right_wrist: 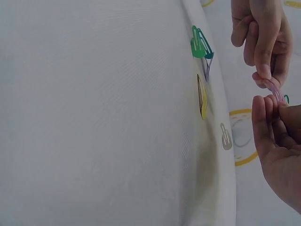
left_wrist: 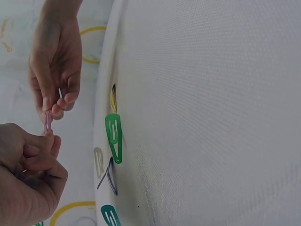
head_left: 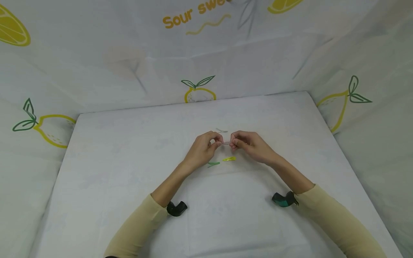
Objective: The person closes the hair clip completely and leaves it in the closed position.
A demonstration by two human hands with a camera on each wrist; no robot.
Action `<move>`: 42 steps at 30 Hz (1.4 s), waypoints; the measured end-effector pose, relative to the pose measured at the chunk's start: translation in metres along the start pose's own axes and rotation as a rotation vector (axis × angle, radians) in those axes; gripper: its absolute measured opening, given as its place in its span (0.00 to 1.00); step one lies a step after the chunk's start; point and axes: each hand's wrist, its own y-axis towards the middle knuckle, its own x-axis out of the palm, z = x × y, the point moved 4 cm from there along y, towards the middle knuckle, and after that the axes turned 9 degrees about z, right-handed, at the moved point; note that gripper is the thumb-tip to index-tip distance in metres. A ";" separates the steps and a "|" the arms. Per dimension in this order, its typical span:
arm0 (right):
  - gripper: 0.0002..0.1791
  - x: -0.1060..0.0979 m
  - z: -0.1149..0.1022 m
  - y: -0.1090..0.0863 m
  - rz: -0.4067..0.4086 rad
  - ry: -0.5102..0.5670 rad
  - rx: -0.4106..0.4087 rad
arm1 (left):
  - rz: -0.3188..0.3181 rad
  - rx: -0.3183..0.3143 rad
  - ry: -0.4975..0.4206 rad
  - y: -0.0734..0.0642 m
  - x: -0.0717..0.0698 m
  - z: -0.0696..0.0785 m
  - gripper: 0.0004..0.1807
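A pink snap hair clip [head_left: 226,143] is stretched between my two hands above the table. My left hand [head_left: 201,147] pinches one end between thumb and forefinger, and my right hand [head_left: 253,145] pinches the other end. In the left wrist view the pink hair clip [left_wrist: 47,120] shows between the fingertips of both hands. The right wrist view shows the pink clip [right_wrist: 273,88] slightly bowed. Just below the hands lie a yellow snap clip [head_left: 229,158] and a green snap clip [head_left: 214,164].
Beyond the hands lies a greyish clip [head_left: 222,130]. A teal clip [left_wrist: 110,215] and a dark purplish clip [left_wrist: 109,176] lie near the green one. White cloth covers the table [head_left: 129,150]; a lemon-print curtain [head_left: 129,71] stands behind. Black devices [head_left: 176,208] sit at both wrists.
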 end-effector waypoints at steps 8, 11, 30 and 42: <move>0.07 -0.001 0.003 -0.002 0.017 0.002 0.030 | 0.021 -0.023 -0.015 0.000 0.001 -0.005 0.03; 0.07 -0.002 0.003 -0.002 0.020 0.011 0.042 | 0.027 -0.028 -0.028 -0.001 0.001 -0.005 0.03; 0.09 -0.002 0.005 -0.004 0.029 0.091 0.062 | 0.045 -0.038 -0.040 -0.002 0.000 -0.005 0.04; 0.11 -0.004 0.005 -0.005 0.038 0.050 0.074 | 0.042 -0.042 -0.038 -0.002 -0.001 -0.005 0.04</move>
